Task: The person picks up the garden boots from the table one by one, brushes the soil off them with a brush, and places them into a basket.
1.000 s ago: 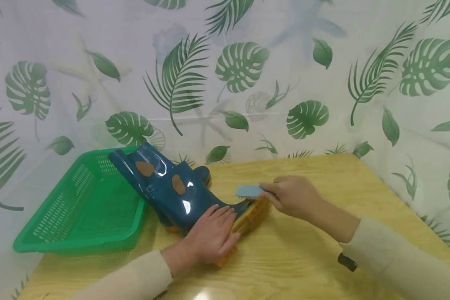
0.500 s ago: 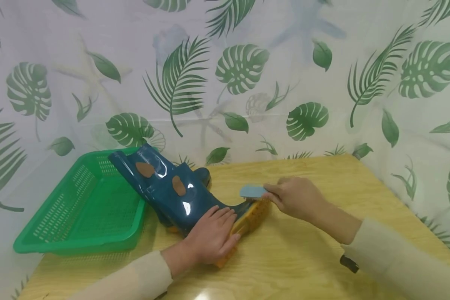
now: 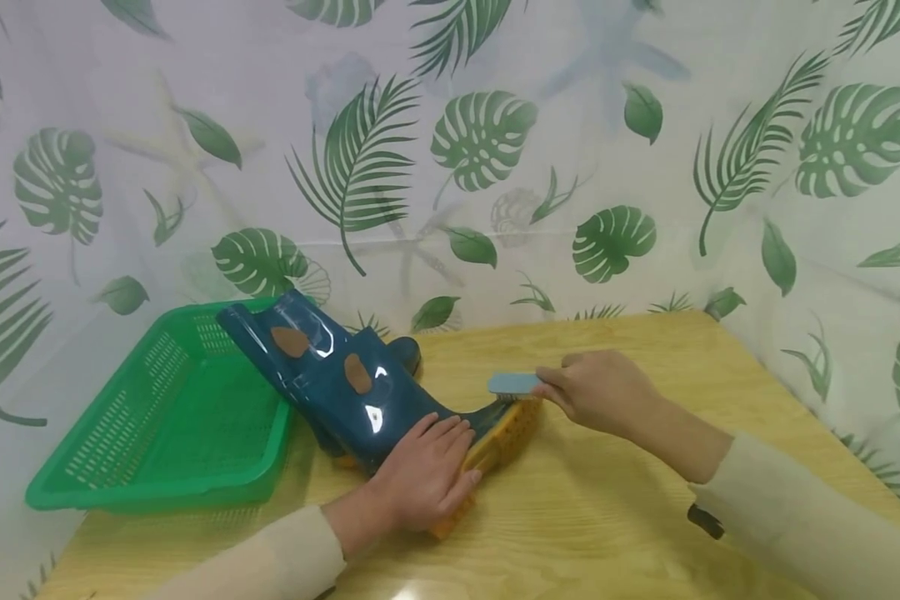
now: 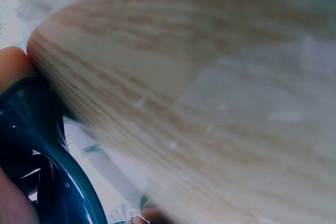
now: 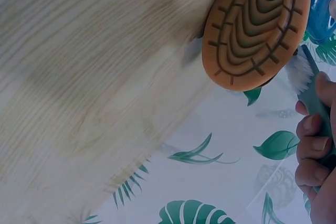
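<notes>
A shiny dark blue rain boot [image 3: 382,400] with an orange sole [image 5: 257,30] lies on its side, toe pointing right. My left hand [image 3: 427,475] holds its foot, fingers laid over the upper and thumb along the sole's edge. My right hand [image 3: 600,396] grips a light blue scrub brush [image 3: 513,383] by its handle. The brush's pale bristles [image 5: 299,73] are right at the boot's toe. Part of the boot's upper shows beside my left fingers in the left wrist view. Behind this boot lies a second blue boot [image 3: 406,352], mostly hidden.
A green slatted plastic basket [image 3: 266,475] stands on the left of the wood-grain table [image 3: 630,533], close beside the boot shafts. A leaf-print curtain [image 3: 532,275] hangs along the table's back edge.
My right hand has shifted the brush slightly to the right along the boot's toe. My left hand and the boots have stayed in place.
</notes>
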{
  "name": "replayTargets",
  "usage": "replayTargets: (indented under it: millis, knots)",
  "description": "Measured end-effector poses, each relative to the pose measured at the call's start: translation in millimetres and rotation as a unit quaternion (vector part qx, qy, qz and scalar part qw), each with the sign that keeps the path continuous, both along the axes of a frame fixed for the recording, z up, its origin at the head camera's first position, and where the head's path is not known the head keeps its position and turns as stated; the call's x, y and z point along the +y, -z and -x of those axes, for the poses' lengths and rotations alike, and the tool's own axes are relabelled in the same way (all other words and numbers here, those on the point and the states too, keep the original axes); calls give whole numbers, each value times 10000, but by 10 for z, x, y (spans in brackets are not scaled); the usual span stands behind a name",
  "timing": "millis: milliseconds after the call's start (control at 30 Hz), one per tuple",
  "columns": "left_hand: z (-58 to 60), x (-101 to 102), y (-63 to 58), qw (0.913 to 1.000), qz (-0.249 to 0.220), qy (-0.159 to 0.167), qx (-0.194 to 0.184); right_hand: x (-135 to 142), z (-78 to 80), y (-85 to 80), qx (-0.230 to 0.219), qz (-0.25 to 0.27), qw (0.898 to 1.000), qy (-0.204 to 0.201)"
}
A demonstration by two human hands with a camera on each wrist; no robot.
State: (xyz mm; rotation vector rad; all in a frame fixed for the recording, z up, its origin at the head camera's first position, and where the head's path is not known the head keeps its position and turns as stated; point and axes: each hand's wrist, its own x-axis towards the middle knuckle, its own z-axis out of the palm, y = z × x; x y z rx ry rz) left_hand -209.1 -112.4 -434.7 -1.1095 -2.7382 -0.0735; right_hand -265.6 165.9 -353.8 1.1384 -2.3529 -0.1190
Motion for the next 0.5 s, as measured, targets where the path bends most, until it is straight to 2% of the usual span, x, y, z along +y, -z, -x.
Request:
replayTargets:
  millis: [167, 300, 400, 500]
  knots:
    - [-26, -9, 9, 10000, 41, 13, 39, 49, -17, 3, -25, -91, 10000, 27]
    - [-26, -8, 6, 10000, 42, -39, -26, -9, -19, 7, -50, 228, 9997, 53]
    - [-23, 0, 8, 10000, 34, -28, -6, -108, -21, 17, 72, 549, 9983, -202]
    - [-31, 0, 6, 10000, 42, -20, -16, -207, -15, 41, 254, 473, 9972, -528]
